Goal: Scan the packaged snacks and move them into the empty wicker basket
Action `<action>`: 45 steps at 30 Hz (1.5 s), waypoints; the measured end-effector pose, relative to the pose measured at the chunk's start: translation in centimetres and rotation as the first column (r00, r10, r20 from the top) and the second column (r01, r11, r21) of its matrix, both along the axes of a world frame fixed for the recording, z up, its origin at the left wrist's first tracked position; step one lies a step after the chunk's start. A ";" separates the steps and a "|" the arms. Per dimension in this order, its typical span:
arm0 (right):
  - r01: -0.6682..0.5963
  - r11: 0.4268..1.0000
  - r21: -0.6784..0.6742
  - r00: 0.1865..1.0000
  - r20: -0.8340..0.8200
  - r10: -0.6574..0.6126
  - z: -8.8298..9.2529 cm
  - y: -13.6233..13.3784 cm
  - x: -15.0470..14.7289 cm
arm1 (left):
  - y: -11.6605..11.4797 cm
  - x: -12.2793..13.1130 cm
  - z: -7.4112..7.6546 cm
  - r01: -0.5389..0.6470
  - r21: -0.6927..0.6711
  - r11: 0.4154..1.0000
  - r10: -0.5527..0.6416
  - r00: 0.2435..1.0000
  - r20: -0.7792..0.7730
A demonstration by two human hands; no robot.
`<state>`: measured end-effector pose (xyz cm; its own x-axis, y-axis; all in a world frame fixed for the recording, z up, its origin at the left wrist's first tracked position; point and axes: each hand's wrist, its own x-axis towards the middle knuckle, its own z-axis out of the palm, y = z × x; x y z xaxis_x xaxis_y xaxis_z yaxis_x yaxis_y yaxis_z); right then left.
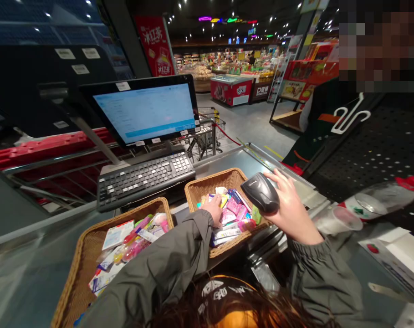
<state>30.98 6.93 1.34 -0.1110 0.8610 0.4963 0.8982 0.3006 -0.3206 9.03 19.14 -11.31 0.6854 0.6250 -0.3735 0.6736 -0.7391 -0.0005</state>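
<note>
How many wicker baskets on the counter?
2. One wicker basket sits at lower left, below the keyboard. The other basket is right of it, under the left hand and beside the scanner held in the right hand.

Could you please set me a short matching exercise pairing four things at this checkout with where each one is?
Things:
1. Black handheld barcode scanner
2. Left hand
3. Dark grey keyboard
4. Lit flat monitor

Places:
A. Above the keyboard
B. In the right hand
C. Inside the far woven wicker basket of small packets
D. Behind the near woven wicker basket

Pairs: 1-B, 2-C, 3-D, 4-A
</note>
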 end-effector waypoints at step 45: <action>-0.183 0.983 0.003 0.979 0.086 0.182 1.7 -1.0 -5.6 | -3.0 -7.4 16.6 -0.308 0.648 0.696 -0.031 0.889 0.456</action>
